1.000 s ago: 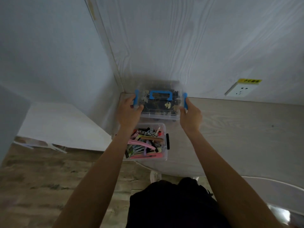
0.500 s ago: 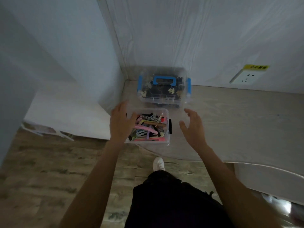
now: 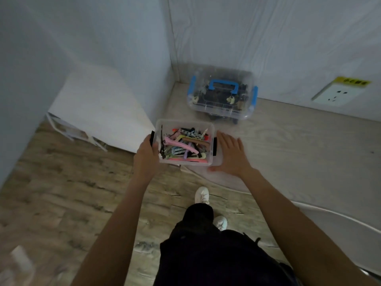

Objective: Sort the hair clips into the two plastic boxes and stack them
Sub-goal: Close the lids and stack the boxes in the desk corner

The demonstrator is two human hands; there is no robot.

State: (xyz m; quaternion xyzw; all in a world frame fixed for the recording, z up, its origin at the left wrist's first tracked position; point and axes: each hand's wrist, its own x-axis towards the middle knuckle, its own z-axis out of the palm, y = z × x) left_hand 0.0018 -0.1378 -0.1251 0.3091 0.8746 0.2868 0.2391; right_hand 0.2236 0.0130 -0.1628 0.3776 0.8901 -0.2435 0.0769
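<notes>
Two boxes on the table (image 3: 288, 145), both w/ clips already inside, so sorting looks done; the step in hand is the stacking. Closed box (image 3: 221, 96) w/ blue handle and blue latches sits upper centre of frame, tucked into the wall corner. Open box (image 3: 184, 141), no lid on it, sits just below it in mid-frame at the table's near edge, full of colourful clips (image 3: 183, 144): pink, orange, checked, brown.

Left hand (image 3: 146, 155) is at the open box's left end, thumb by the black latch there; looks like it grips the side, but the fingers are hidden behind the wall, so can't be sure. Right hand (image 3: 232, 155) is flat, fingers straight and spread, just beside the right end; touching or not, can't tell.

Next, prob.: right hand closes on its end to match the left, then lift level so nothing spills, and set the open box squarely on the closed one's lid, clear of the raised handle.
</notes>
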